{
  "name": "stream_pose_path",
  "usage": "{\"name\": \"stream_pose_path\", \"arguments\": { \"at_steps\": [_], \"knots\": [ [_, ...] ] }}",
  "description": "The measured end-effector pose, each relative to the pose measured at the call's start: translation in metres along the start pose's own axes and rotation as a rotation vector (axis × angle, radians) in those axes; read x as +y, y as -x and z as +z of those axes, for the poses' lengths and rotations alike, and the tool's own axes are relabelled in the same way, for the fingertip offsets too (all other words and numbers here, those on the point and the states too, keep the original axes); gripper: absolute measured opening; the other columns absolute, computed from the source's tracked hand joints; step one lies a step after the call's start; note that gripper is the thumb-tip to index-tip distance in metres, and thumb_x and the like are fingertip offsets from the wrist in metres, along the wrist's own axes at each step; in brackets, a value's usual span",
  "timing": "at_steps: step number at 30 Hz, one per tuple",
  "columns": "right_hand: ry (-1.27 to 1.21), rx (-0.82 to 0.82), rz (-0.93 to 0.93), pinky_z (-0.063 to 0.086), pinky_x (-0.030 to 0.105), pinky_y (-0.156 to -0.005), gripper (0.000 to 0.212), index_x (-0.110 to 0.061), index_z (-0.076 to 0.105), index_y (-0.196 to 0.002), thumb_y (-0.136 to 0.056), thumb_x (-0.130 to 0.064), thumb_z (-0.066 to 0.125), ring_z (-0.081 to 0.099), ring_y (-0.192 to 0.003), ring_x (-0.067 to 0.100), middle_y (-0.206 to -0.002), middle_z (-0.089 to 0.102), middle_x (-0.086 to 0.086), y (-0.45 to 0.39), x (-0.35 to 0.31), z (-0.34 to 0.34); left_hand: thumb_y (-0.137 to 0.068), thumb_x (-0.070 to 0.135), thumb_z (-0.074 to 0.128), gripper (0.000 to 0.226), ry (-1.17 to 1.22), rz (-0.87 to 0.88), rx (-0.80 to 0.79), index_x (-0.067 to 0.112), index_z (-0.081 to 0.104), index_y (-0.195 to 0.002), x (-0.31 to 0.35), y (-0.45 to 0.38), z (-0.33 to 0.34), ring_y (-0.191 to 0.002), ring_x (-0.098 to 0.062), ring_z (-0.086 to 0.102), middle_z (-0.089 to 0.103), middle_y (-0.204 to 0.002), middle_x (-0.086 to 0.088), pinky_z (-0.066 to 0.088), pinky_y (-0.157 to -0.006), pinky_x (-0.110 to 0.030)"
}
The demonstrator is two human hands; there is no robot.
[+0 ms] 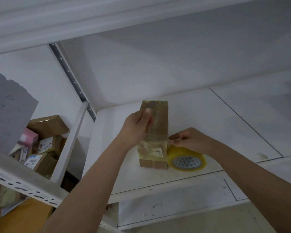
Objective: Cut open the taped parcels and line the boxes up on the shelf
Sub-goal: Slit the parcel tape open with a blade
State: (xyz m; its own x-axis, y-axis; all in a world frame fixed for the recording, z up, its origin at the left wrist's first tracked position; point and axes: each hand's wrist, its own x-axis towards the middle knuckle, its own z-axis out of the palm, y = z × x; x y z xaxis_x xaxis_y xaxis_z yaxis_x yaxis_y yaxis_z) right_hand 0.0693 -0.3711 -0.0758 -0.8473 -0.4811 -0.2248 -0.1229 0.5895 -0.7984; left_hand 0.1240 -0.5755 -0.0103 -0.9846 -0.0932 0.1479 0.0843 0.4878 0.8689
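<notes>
Parcel [155, 132] stands on shelf [208, 115], tape roll [186, 158] right.

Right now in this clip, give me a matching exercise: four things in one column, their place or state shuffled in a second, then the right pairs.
Things:
1. taped parcel
2. tape roll
3. left hand
4. pile of parcels

Places or states:
A. lies flat on the white shelf, right of the upright box
B. heaped in the bay to the left, behind the post
C. stands on end on the shelf
D. grips the upright box's left side

Pairs: 1-C, 2-A, 3-D, 4-B
</notes>
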Motion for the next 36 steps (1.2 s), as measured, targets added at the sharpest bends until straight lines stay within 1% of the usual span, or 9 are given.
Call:
{"name": "stream_pose_path", "arguments": {
  "at_steps": [3,6,13,16,19,24,28,32,36],
  "knots": [
    [-0.105,-0.080,0.034,0.051,0.023,-0.087,0.024,-0.036,0.068,-0.112,-0.092,-0.025,0.064,0.064,-0.100,0.007,-0.115,0.068,-0.004,0.005,-0.001,-0.007,-0.103,0.041,0.040,0.049,0.018,-0.071,-0.240,0.012,0.058,-0.068,0.008,-0.012,0.019,-0.044,-0.009,0.051,0.054,-0.053,0.002,0.043,-0.046,-0.017],
    [-0.218,-0.178,0.054,0.047,0.035,-0.102,0.037,-0.028,0.064,-0.123,-0.092,-0.009,0.061,0.061,-0.114,0.019,-0.127,0.063,0.002,0.010,0.000,-0.011,-0.103,0.040,0.041,0.051,-0.023,-0.145,-0.257,0.010,0.058,-0.066,-0.005,-0.019,0.026,-0.040,-0.008,0.046,0.051,-0.050,0.002,0.039,-0.041,-0.016],
    [-0.058,-0.142,0.049,0.045,0.027,-0.100,0.042,-0.023,0.060,-0.133,-0.092,-0.029,0.067,0.059,-0.116,0.015,-0.133,0.060,0.001,0.008,-0.001,-0.013,-0.103,0.041,0.040,0.054,-0.105,-0.066,-0.207,0.013,0.058,-0.062,-0.021,-0.023,0.030,-0.037,-0.007,0.049,0.052,-0.042,0.009,0.040,-0.042,-0.015],
    [0.131,-0.110,0.130,0.047,0.020,-0.085,0.045,-0.028,0.062,-0.127,-0.087,-0.047,0.067,0.060,-0.106,0.012,-0.125,0.060,-0.002,0.009,0.008,-0.009,-0.103,0.043,0.040,0.053,-0.107,-0.052,-0.191,0.013,0.058,-0.063,-0.023,-0.022,0.032,-0.038,-0.008,0.050,0.054,-0.043,0.008,0.042,-0.042,-0.016],
    [0.172,-0.052,0.185,0.049,0.016,-0.052,0.044,-0.024,0.067,-0.109,-0.082,-0.059,0.068,0.062,-0.078,0.009,-0.107,0.061,-0.004,0.012,0.016,-0.003,-0.103,0.043,0.038,0.049,-0.156,-0.007,-0.204,0.014,0.058,-0.069,-0.024,-0.020,0.035,-0.039,-0.009,0.051,0.055,-0.044,0.007,0.043,-0.044,-0.018],
    [0.190,-0.032,0.044,0.050,0.023,-0.083,0.030,-0.030,0.069,-0.107,-0.090,-0.053,0.060,0.061,-0.098,0.008,-0.109,0.063,-0.011,0.018,0.016,-0.010,-0.104,0.041,0.037,0.040,-0.247,0.064,-0.290,0.018,0.055,-0.075,-0.018,-0.020,0.025,-0.045,-0.005,0.052,0.056,-0.048,0.011,0.044,-0.053,-0.020],
    [0.073,-0.057,0.035,0.045,0.011,-0.074,0.027,-0.025,0.074,-0.111,-0.096,-0.039,0.058,0.060,-0.090,0.000,-0.108,0.070,-0.006,0.028,0.015,-0.021,-0.101,0.039,0.044,0.039,-0.411,0.079,-0.494,0.025,0.057,-0.067,-0.001,-0.017,0.013,-0.057,-0.002,0.054,0.058,-0.061,0.012,0.046,-0.066,-0.024],
    [0.070,-0.005,0.042,0.048,0.018,-0.073,0.026,-0.024,0.077,-0.107,-0.095,-0.040,0.060,0.063,-0.084,0.005,-0.099,0.073,-0.001,0.032,0.013,-0.024,-0.102,0.037,0.039,0.043,-0.812,0.172,-0.664,0.027,0.043,-0.060,0.024,-0.016,0.022,-0.060,-0.006,0.044,0.046,-0.063,0.008,0.031,-0.058,-0.027],
    [0.105,0.056,0.029,0.046,0.019,-0.065,0.024,-0.023,0.079,-0.091,-0.092,-0.042,0.063,0.062,-0.070,0.003,-0.075,0.069,-0.009,0.036,0.008,-0.027,-0.104,0.038,0.033,0.036,-1.017,0.137,-0.701,0.021,0.062,-0.089,0.040,-0.015,0.035,-0.079,-0.014,0.045,0.045,-0.078,0.009,0.033,-0.066,-0.028]
  ]
}}
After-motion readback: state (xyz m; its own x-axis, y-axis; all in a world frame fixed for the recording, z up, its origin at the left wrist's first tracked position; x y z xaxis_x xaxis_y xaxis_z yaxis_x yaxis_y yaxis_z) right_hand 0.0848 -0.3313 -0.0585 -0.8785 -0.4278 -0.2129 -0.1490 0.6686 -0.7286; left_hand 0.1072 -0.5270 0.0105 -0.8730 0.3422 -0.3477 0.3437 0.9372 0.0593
